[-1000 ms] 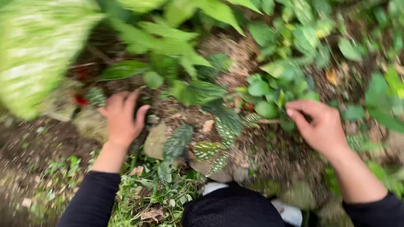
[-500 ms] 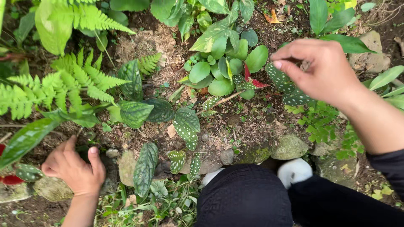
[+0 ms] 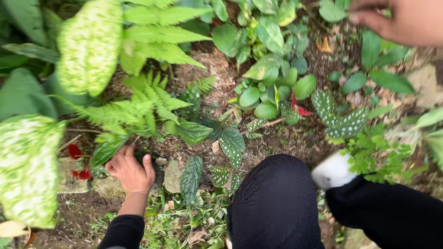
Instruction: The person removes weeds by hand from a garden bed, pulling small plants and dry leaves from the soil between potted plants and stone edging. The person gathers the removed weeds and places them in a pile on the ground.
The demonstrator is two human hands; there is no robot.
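The left hand (image 3: 130, 171) is low in a garden bed, its fingers curled down into the dark soil (image 3: 152, 152) at the foot of a fern (image 3: 138, 108), just beside a long dark green leaf (image 3: 107, 150) that overlaps the fingertips. The fingers are closed into a loose fist, but the leaf and the shade hide what, if anything, they grip, so that cannot be told. A grey stone (image 3: 172, 176) lies just right of the thumb, and red petals (image 3: 78, 162) show to the left of the hand, partly under foliage. The black sleeve (image 3: 123, 231) runs off the bottom edge. The right hand (image 3: 402, 19) is raised at the top right corner, blurred and cut off by the frame; only a few fingers show, drawn together and bent downward above round green leaves (image 3: 270, 90), and whether they pinch anything cannot be made out. Between the hands stand spotted dark leaves (image 3: 230, 145) and another spotted plant (image 3: 341, 119). Nearest the camera, a black-clad knee (image 3: 277, 203) covers the ground, and a white shoe tip (image 3: 333, 170) peeks out beside it, half hidden by small ferny sprigs. Large pale speckled leaves (image 3: 27, 166) fill the left edge, out of focus.
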